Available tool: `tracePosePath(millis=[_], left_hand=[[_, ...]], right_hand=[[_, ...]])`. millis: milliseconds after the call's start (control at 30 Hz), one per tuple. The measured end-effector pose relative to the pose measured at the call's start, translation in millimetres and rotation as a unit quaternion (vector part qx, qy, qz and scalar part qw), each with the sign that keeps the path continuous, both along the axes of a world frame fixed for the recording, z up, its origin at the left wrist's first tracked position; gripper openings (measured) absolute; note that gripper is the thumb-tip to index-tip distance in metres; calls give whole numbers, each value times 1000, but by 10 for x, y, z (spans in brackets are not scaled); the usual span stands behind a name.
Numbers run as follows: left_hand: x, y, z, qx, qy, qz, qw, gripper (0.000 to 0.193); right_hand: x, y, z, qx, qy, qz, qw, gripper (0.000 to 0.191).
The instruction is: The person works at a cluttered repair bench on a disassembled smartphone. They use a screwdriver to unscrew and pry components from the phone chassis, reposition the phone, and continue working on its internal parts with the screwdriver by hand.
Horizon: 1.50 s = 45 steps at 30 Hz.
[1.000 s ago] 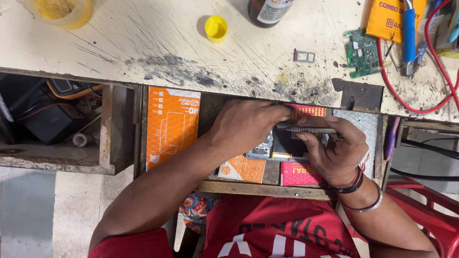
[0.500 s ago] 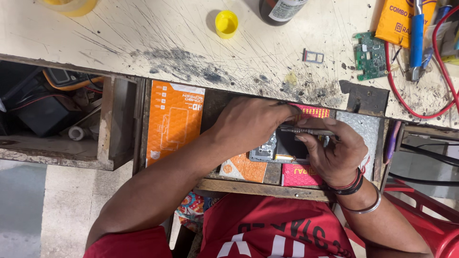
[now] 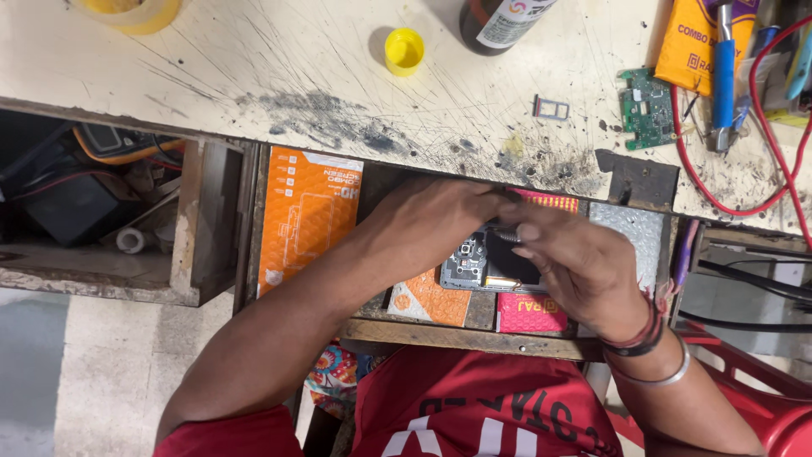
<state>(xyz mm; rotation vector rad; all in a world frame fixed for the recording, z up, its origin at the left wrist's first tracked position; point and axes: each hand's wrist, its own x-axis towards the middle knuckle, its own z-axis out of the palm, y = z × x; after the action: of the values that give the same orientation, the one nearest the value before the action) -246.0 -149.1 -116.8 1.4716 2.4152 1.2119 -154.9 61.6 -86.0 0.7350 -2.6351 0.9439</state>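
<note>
Since a moment ago the right hand (image 3: 584,271) has been sliding left across the phone (image 3: 491,264) – its opened back is now showing, so work on the insides is going on. The left hand (image 3: 427,216) is gripping the phone's top edge; the right is pinching it too. Both are hovering over the open drawer (image 3: 474,334), which is holding an orange box (image 3: 309,220), a pink packet (image 3: 531,315) and bubble wrap (image 3: 630,233).

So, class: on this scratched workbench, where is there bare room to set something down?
The widest free patch of the benchtop lies between the yellow tape roll and the yellow cap. The right end is crowded: circuit board, red wire, orange packet.
</note>
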Motion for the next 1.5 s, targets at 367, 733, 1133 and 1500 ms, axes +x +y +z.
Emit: tracePosePath(millis=[367, 733, 1133, 1500], left_hand=[[-107, -92, -11, -159, 16, 62, 985, 28], [-208, -120, -92, -232, -32, 40, 971, 25], [-282, -47, -122, -166, -34, 61, 984, 31], [-366, 30, -210, -88, -64, 50, 993, 44]], right_hand=[[-190, -102, 3, 6, 13, -80, 997, 41], [-260, -99, 73, -46, -63, -26, 997, 35], [-308, -91, 56, -23, -13, -26, 999, 42], [-335, -41, 22, 3, -99, -88, 991, 38]])
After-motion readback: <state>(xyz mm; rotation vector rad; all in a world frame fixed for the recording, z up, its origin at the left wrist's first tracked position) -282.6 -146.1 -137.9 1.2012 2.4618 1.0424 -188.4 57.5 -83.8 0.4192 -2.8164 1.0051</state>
